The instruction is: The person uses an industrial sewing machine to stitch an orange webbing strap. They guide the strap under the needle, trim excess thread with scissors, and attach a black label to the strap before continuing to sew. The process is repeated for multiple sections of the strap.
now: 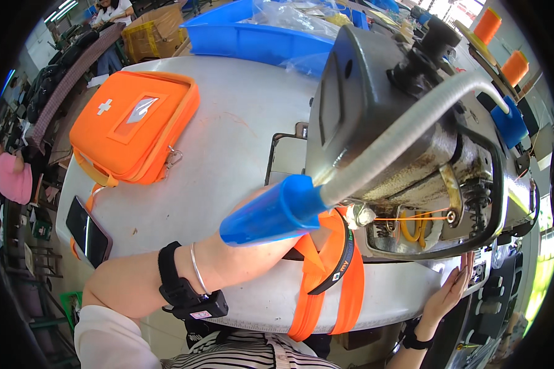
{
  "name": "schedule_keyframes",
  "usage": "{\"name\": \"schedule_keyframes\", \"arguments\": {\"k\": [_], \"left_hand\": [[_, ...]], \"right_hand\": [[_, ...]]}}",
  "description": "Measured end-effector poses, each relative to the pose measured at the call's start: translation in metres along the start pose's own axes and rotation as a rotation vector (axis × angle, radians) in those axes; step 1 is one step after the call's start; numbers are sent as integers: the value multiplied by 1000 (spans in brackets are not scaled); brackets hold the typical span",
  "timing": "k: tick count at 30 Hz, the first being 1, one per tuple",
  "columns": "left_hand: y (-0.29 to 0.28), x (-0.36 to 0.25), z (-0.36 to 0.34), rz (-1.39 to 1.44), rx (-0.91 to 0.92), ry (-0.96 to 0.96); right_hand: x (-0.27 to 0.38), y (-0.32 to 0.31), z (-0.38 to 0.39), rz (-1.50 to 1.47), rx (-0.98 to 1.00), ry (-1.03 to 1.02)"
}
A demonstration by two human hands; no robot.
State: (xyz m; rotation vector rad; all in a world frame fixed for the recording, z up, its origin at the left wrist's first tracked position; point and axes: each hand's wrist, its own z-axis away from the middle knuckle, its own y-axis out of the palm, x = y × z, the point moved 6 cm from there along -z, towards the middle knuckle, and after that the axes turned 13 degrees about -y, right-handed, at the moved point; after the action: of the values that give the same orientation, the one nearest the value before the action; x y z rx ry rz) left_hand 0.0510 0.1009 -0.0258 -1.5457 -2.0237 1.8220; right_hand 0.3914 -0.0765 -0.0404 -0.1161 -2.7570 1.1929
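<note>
My left hand (319,237) is at the sewing machine (375,111), beside an orange strap (314,280). The blue lamp head (268,212) hides most of this hand, so its fingers cannot be read. The strap hangs in loops over the table's near edge, with a black printed band (337,270) lying across it. Further right, my right hand (447,296) reaches up by the machine's right end, beside a small control panel (477,273). Its fingers are stretched out, with nothing visible in them. Orange thread (412,218) runs across the machine's open end.
An orange zipped case (135,126) with a white cross lies on the table's left, near a phone (88,230). Behind stands a blue tray (234,37) holding clear plastic bags. A bendable lamp arm (412,132) arches over the machine. Orange thread spools (487,26) stand far right.
</note>
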Motion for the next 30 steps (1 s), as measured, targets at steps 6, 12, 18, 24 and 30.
{"name": "schedule_keyframes", "arguments": {"k": [6,12,18,24,30], "left_hand": [[0,4,0,79,31,-75],[3,7,-1,45,82,-100],[5,10,-6,270,108,-275],[3,-8,0,-283,57,45],[3,-10,1,-359,105,43]], "right_hand": [[3,1,-1,-10,11,58],[13,0,-6,-5,8,42],[9,5,-2,-55,35,133],[13,4,-4,-29,23,109],[9,1,1,-84,-68,82]]}}
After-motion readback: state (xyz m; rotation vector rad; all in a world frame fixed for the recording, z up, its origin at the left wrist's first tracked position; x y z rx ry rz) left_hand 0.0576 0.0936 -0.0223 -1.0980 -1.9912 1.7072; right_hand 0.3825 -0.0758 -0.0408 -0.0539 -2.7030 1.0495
